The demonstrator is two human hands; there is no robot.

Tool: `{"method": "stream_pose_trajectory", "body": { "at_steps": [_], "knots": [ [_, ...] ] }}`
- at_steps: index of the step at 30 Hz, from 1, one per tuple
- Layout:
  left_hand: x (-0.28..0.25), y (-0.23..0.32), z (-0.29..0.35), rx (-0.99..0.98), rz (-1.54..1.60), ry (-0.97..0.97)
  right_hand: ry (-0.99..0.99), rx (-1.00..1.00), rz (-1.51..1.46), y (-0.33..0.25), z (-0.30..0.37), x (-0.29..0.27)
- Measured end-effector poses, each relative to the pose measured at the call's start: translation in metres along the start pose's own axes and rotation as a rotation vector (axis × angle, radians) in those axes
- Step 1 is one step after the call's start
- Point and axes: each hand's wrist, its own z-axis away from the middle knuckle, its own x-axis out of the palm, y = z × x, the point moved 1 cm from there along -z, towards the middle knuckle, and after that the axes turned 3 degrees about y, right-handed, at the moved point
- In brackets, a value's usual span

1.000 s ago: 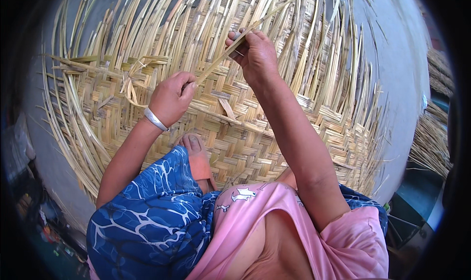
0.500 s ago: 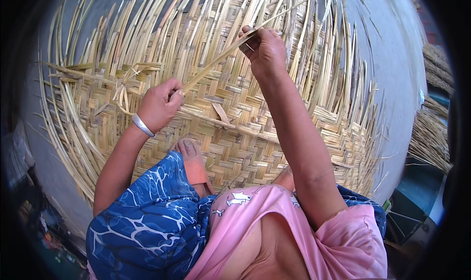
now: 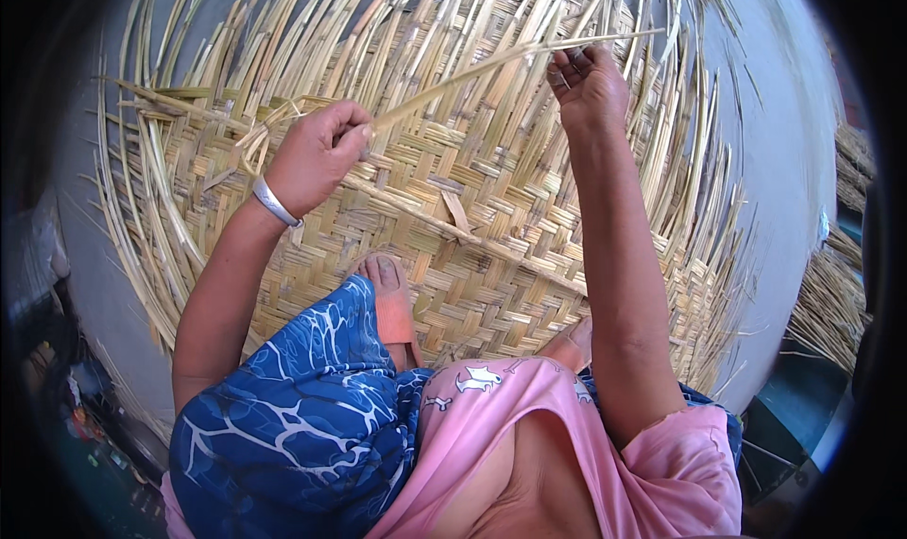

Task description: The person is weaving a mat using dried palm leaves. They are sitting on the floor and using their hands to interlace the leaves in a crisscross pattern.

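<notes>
A long, thin, pale strip of split cane (image 3: 455, 84) stretches across the front of me, above a partly woven mat (image 3: 510, 213). My left hand (image 3: 319, 154), with a silver bangle at its wrist, pinches the strip's near end between thumb and fingers. My right hand (image 3: 595, 85) is raised at the far right part of the strip, its fingers curled at it. The strip bends slightly there, and its tip sticks out to the right past the hand. Exactly how the right fingertips meet it is partly hidden.
Loose unwoven strips (image 3: 350, 38) fan out from the mat's far and side edges over a grey floor (image 3: 775, 161). A long cane (image 3: 416, 216) lies crosswise on the weave. My sandalled foot (image 3: 389, 298) rests on the mat. Bundles of dry stalks (image 3: 827, 298) lie at the right.
My right hand has moved right along the strip toward its tip. The strip now lies at a flatter slant. My left hand has risen slightly, still gripping its end.
</notes>
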Motion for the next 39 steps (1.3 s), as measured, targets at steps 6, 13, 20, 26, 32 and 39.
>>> {"method": "stream_pose_trajectory", "body": {
  "at_steps": [6, 13, 20, 26, 32, 39],
  "knots": [
    [-0.097, 0.041, -0.022, 0.382, 0.041, 0.435, -0.219, 0.154, 0.305, 0.034, 0.034, 0.025],
    [-0.191, 0.034, -0.041, 0.541, 0.156, 0.995, -0.914, -0.288, 0.993, 0.129, 0.075, 0.085],
    [-0.245, 0.005, -0.049, 0.43, 0.004, 1.3, -1.085, -0.505, 1.489, 0.151, 0.087, 0.134],
    [-0.3, -0.066, -0.054, 0.171, 0.412, 1.241, -1.127, -0.462, 1.586, 0.147, 0.084, 0.146],
    [-0.316, -0.122, -0.106, -0.009, 0.346, 1.286, -1.119, -0.436, 1.57, 0.145, 0.078, 0.145],
    [-0.264, 0.013, -0.199, 0.446, 0.262, 0.771, -0.944, -0.587, 1.386, 0.149, 0.095, 0.125]
  ]
}}
